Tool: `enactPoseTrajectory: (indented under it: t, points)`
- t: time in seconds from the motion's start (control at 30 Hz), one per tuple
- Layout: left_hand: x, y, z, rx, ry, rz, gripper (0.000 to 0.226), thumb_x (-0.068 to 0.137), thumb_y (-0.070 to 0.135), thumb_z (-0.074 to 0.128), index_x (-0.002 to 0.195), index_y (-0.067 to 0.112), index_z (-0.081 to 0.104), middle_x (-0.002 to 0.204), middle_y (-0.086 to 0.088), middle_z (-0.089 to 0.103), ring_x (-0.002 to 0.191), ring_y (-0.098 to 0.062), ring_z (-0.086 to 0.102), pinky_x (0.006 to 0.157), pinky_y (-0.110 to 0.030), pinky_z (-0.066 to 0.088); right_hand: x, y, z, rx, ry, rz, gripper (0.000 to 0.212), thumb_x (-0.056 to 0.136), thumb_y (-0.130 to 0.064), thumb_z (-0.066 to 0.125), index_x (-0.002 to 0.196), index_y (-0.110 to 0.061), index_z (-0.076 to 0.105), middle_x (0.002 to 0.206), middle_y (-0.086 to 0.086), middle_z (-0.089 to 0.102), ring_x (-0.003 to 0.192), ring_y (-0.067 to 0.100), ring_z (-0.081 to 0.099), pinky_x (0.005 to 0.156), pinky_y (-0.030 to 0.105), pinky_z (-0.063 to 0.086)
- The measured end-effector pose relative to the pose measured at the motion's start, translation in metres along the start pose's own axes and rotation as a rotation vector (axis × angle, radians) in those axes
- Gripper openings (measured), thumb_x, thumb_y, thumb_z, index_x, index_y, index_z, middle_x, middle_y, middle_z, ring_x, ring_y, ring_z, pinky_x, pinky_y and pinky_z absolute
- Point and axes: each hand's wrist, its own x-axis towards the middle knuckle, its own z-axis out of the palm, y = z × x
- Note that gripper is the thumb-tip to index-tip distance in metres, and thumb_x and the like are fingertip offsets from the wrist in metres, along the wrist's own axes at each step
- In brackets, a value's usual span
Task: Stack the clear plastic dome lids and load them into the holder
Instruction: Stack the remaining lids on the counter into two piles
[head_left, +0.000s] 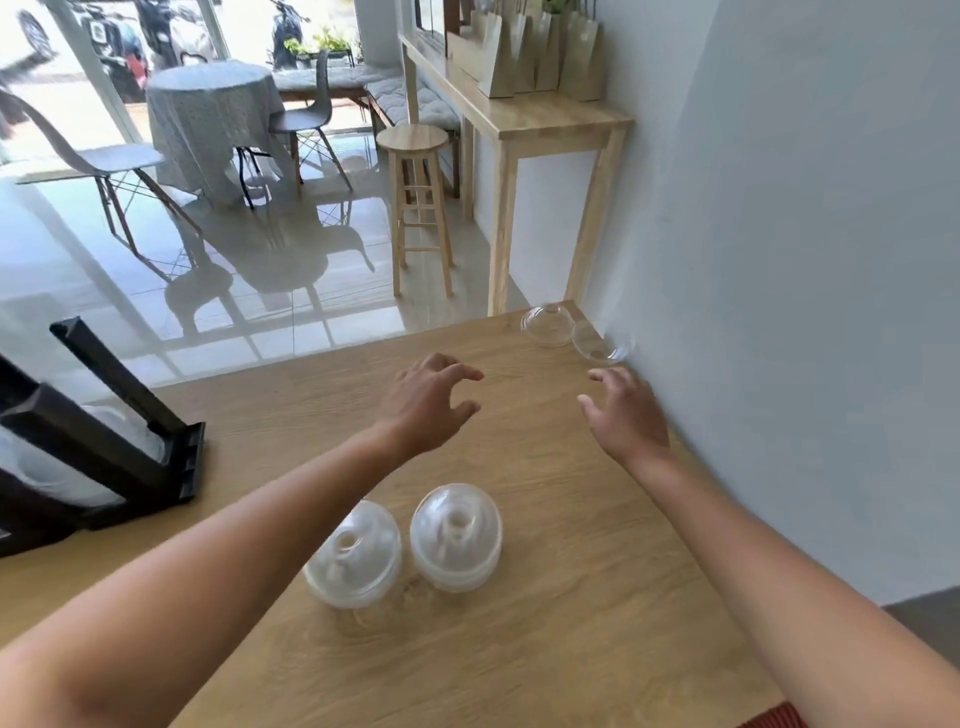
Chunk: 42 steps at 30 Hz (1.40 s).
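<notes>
Two bare hands are held above a wooden worktop (571, 597), both open with curled fingers and empty. The left hand (431, 402) is mid-worktop; the right hand (626, 415) is near two single lids (548, 325) at the far right corner. Two lid stacks (408, 543) sit side by side nearer. A black holder (119, 441) lies at the left.

Wooden table (545, 597); dome lids (456, 538); black holder (104, 441)
</notes>
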Motion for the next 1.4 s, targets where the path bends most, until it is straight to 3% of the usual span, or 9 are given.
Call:
enactPoseTrajectory:
  t: [0.27, 0.4, 0.57, 0.73, 0.83, 0.97, 1.13, 1.23, 1.4]
  points:
    - [0.136, 0.042, 0.056, 0.148, -0.183, -0.056, 0.077, 0.086, 0.047, 0.064, 0.150, 0.036, 0.023, 0.160, -0.009, 0.013, 0.145, -0.033, 0.019, 0.114, -0.051, 0.028, 0.061, 0.044, 0.017, -0.432, -0.143, -0.044, 0.067, 0.095, -0.039, 0.052, 0.151, -0.024, 0.020, 0.156, 0.009, 0.021, 0.124, 0.033, 0.042, 0.101, 0.042, 0.038]
    - [0.186, 0.050, 0.079, 0.175, -0.198, -0.067, 0.077, 0.089, 0.045, 0.062, 0.151, 0.037, 0.018, 0.162, -0.007, 0.002, 0.148, -0.032, 0.009, 0.115, -0.052, 0.026, 0.075, 0.060, 0.029, -0.498, -0.170, -0.104, 0.067, 0.095, -0.037, 0.052, 0.152, -0.027, 0.017, 0.159, 0.011, 0.014, 0.123, 0.034, 0.042, 0.099, 0.042, 0.040]
    - [0.220, 0.049, 0.101, 0.208, -0.277, -0.088, 0.069, 0.089, 0.046, 0.061, 0.148, 0.037, 0.026, 0.162, -0.003, 0.007, 0.147, -0.030, 0.014, 0.111, -0.052, 0.030, 0.084, 0.069, 0.035, -0.451, -0.146, -0.132, 0.062, 0.094, -0.033, 0.053, 0.149, -0.027, 0.024, 0.157, 0.012, 0.020, 0.127, 0.034, 0.040, 0.100, 0.042, 0.040]
    - [0.224, 0.044, 0.111, 0.138, -0.161, -0.062, 0.045, 0.091, 0.044, 0.059, 0.131, 0.025, 0.051, 0.143, 0.004, 0.045, 0.121, -0.022, 0.053, 0.093, -0.038, 0.046, 0.087, 0.073, 0.037, -0.400, -0.079, -0.168, 0.035, 0.096, -0.028, 0.049, 0.130, -0.016, 0.051, 0.133, 0.008, 0.050, 0.116, 0.029, 0.047, 0.093, 0.039, 0.045]
    - [0.215, 0.038, 0.111, 0.098, -0.119, -0.065, 0.034, 0.087, 0.045, 0.063, 0.115, 0.025, 0.059, 0.131, 0.003, 0.056, 0.110, -0.020, 0.058, 0.084, -0.032, 0.045, 0.086, 0.075, 0.037, -0.298, -0.060, -0.168, 0.027, 0.098, -0.023, 0.046, 0.120, -0.014, 0.059, 0.124, 0.006, 0.057, 0.113, 0.027, 0.048, 0.092, 0.037, 0.043]
    - [0.198, 0.026, 0.097, -0.016, -0.155, -0.141, 0.027, 0.075, 0.043, 0.076, 0.092, 0.026, 0.064, 0.113, 0.004, 0.061, 0.093, -0.012, 0.053, 0.076, -0.027, 0.038, 0.080, 0.067, 0.031, -0.080, -0.035, -0.106, 0.016, 0.097, -0.023, 0.050, 0.106, -0.015, 0.061, 0.110, 0.004, 0.064, 0.104, 0.026, 0.051, 0.076, 0.033, 0.041]
    - [0.157, 0.014, 0.053, -0.102, -0.194, -0.172, 0.030, 0.064, 0.042, 0.085, 0.080, 0.024, 0.067, 0.095, 0.007, 0.061, 0.082, -0.007, 0.055, 0.063, -0.022, 0.039, 0.068, 0.042, 0.011, 0.288, -0.011, 0.078, 0.007, 0.094, -0.023, 0.057, 0.093, -0.019, 0.063, 0.086, -0.003, 0.071, 0.082, 0.015, 0.062, 0.076, 0.031, 0.049]
    - [0.124, 0.009, 0.014, -0.158, -0.231, -0.205, 0.030, 0.060, 0.041, 0.088, 0.077, 0.025, 0.069, 0.086, 0.012, 0.064, 0.076, 0.001, 0.053, 0.057, -0.018, 0.035, 0.059, 0.019, -0.005, 0.552, -0.080, 0.201, 0.011, 0.094, -0.023, 0.057, 0.092, -0.015, 0.065, 0.073, -0.004, 0.071, 0.060, 0.004, 0.057, 0.064, 0.027, 0.044]
    - [0.044, 0.001, -0.052, -0.153, -0.217, -0.279, 0.031, 0.055, 0.043, 0.089, 0.074, 0.026, 0.072, 0.082, 0.015, 0.065, 0.078, -0.001, 0.055, 0.057, -0.019, 0.036, 0.031, -0.021, -0.024, 0.876, -0.300, 0.282, 0.020, 0.096, -0.021, 0.052, 0.094, -0.012, 0.069, 0.066, 0.001, 0.063, 0.048, 0.008, 0.043, 0.045, 0.025, 0.036]
